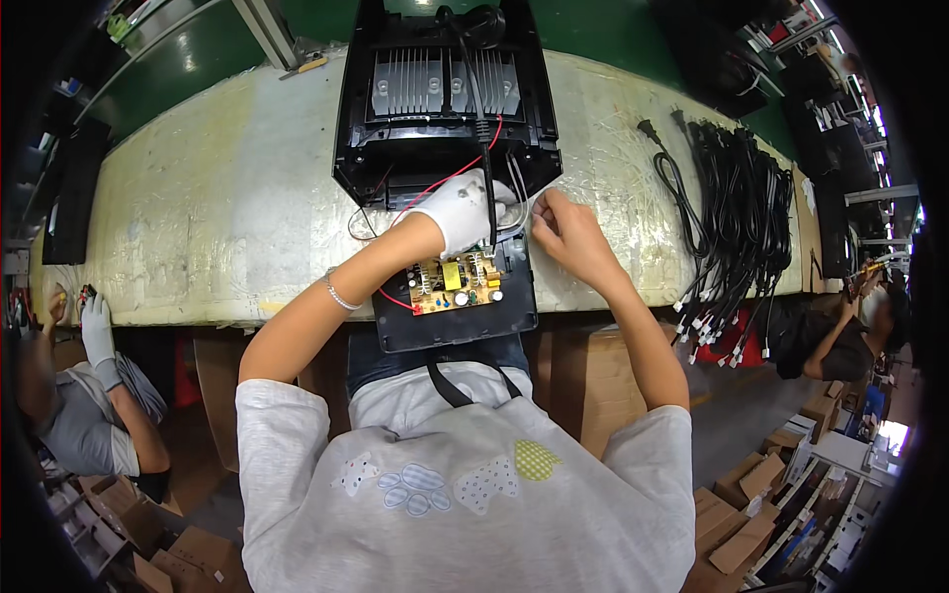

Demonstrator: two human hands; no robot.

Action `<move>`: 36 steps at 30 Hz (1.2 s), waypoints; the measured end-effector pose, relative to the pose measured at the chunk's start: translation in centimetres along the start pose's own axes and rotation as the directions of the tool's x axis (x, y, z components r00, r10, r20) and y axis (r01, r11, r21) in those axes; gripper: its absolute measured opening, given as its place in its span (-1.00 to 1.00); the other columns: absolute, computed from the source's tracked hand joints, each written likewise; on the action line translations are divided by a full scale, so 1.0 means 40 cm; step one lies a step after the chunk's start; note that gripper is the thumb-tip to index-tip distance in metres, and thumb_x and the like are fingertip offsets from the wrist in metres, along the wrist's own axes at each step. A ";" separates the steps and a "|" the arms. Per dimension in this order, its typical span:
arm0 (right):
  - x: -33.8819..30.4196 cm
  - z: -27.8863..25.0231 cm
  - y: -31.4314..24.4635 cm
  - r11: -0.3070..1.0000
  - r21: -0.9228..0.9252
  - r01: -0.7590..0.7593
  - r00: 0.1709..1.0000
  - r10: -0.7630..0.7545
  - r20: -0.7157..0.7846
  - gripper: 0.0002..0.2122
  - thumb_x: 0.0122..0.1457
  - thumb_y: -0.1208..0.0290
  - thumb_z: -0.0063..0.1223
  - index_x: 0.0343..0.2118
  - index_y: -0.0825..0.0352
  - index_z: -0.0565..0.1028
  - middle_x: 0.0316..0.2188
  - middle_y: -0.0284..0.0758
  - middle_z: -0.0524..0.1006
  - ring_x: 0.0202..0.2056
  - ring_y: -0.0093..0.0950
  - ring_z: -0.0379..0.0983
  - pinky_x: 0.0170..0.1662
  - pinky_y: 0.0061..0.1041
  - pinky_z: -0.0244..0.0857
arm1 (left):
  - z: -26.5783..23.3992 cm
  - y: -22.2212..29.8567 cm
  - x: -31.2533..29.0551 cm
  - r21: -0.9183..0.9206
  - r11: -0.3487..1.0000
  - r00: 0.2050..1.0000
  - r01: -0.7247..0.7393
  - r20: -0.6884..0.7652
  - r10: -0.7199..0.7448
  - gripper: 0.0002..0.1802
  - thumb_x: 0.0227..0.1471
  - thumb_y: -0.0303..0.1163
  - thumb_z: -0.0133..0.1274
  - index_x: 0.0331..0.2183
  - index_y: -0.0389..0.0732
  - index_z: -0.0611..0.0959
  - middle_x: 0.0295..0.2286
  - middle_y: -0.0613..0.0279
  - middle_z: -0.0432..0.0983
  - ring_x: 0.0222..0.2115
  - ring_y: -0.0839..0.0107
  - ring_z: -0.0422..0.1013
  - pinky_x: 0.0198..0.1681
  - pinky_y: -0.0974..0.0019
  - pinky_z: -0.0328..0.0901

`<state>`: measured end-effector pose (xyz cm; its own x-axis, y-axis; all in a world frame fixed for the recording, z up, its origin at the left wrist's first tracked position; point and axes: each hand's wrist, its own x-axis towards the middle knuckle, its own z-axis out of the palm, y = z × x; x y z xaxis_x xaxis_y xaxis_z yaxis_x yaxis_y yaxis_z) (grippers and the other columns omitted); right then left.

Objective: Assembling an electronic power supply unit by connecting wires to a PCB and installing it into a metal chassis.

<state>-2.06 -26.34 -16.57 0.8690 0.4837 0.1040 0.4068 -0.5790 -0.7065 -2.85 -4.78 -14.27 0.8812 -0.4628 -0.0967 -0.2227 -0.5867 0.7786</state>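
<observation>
A black appliance housing (353,138) with finned metal heat sinks (395,84) sits on the bench in front of me. My left hand (463,211), in a white glove, reaches to its near opening with fingers curled beside thin grey wires (521,188); what they grip is hidden. A black power cord (481,99) hangs down past that hand. To its right, my bare right hand (571,235) is closed in a pinch, its contents too small to name. Below lies a circuit board (435,292) on a black panel (425,334) at the bench edge. A red wire (445,178) links board and housing.
A pile of black power cords (736,217) with white connectors lies on the right of the film-covered bench (227,198). A yellow-handled tool (304,68) is at the far edge. Co-workers sit at left (89,395) and right (840,341). Cardboard boxes (736,524) stand behind me.
</observation>
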 end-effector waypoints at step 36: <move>-0.021 -0.018 -0.090 0.624 -0.549 0.556 0.663 -0.731 -0.159 -0.83 -0.06 0.64 0.16 -0.34 0.39 0.54 -0.18 -0.27 0.57 -0.46 -0.47 0.43 -0.45 -0.58 0.33 | -0.019 -0.018 -0.068 0.102 0.983 0.943 -0.152 -0.284 0.175 -0.78 -0.01 -0.33 0.00 -0.41 -0.29 0.58 -0.36 0.06 0.49 -0.26 0.13 0.44 -0.13 0.22 0.34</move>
<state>-4.05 -25.12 -13.60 0.3239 0.6397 0.6970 0.8915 -0.4530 0.0015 -4.77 -2.58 -14.10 0.9101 -0.3504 0.2213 -0.3954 -0.5741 0.7169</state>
